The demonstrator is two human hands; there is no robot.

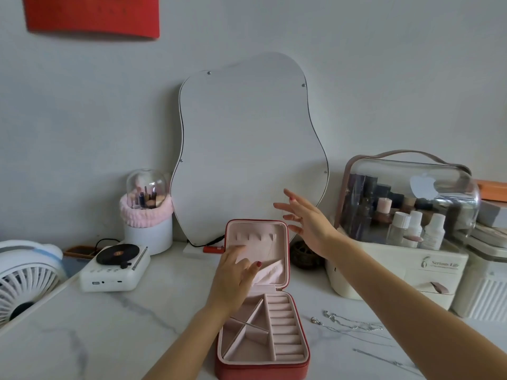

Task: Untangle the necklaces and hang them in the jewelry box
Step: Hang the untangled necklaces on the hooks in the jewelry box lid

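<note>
A red jewelry box (262, 364) with pink lining stands open on the marble table, its lid (284, 242) upright with a row of small hooks near the top. My left hand (236, 275) is at the lid's inner pocket, its fingers on the pink pocket flap. My right hand (307, 223) hovers to the right of the lid with its fingers spread, holding nothing. Thin silver necklaces (348, 323) lie loose on the table to the right of the box. Another chain (384, 359) lies nearer the front edge.
A wavy mirror (247, 149) leans on the wall behind the box. A clear-lidded cosmetics case (406, 215) stands at the right. At the left are a brush holder (148, 215), a small record-player gadget (115, 264) and a white fan (24, 278).
</note>
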